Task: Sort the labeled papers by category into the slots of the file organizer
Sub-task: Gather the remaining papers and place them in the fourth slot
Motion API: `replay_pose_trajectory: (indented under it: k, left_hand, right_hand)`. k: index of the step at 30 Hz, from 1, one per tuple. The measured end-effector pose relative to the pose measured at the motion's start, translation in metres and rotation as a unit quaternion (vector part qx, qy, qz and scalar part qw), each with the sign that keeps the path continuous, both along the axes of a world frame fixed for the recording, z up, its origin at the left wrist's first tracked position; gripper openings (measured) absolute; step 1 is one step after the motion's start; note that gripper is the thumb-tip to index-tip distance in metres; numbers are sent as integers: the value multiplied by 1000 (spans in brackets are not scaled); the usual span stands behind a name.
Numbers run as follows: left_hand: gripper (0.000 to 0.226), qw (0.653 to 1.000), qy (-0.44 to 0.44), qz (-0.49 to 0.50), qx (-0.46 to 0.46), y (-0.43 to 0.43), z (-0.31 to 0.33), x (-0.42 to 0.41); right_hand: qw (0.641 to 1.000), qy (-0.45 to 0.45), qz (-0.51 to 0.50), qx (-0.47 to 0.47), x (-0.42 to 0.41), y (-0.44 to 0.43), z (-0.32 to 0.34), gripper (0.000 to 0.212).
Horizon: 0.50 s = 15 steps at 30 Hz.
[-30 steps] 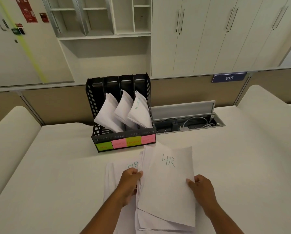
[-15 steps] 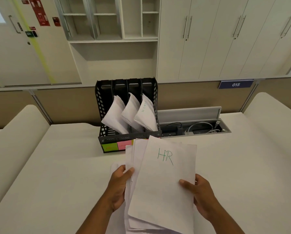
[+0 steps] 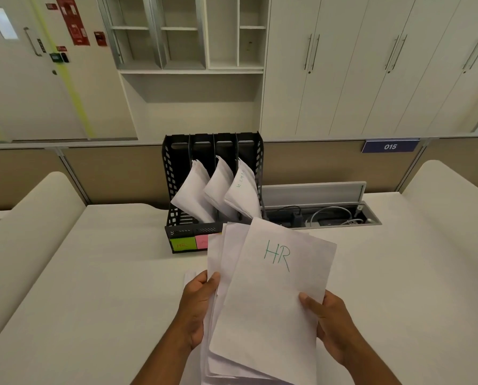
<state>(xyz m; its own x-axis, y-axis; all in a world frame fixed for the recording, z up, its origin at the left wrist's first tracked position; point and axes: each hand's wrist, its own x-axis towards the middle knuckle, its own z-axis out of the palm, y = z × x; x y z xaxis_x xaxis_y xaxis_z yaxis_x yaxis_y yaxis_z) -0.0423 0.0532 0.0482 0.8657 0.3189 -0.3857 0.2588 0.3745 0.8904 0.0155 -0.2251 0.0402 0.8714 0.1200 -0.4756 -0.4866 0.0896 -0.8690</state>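
Observation:
I hold a stack of white papers [image 3: 263,309] above the desk; its top sheet reads "HR" in green. My left hand [image 3: 197,304] grips the stack's left edge and my right hand [image 3: 331,326] grips its right edge. Behind it stands a black file organizer [image 3: 174,168] with four slots. The three right slots each hold leaning white papers [image 3: 218,187]; the leftmost slot looks empty. Coloured labels run along its front: a green "HR" label [image 3: 183,243] and a pink one [image 3: 201,241] show, the others are hidden by the stack.
A white desk [image 3: 93,273] carries everything. To the organizer's right an open cable tray [image 3: 321,215] with wires is sunk into the desk, its lid raised. Padded dividers rise at the left and right sides. Cabinets and shelves stand behind.
Both hands have lifted the paper stack off the desk and brought it up towards the organizer, so it now covers the right labels.

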Motion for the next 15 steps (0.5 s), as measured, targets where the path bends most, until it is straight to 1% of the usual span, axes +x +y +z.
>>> replay_pose_trajectory:
  k: [5,11,15]
  left_hand:
    - [28,1000,6,-4,-27,3,-2,0]
    - [29,1000,9,21,-15,10,-9,3]
    - [25,999,7,48,-21,16,-12,5]
  right_hand:
    - [1000,-5,-19,-13,-1,-2,1,18]
    - [999,-4,-43,-22,-1,-8,-4,20]
    - [999,-8,-42,1,-2,-17,-3,24]
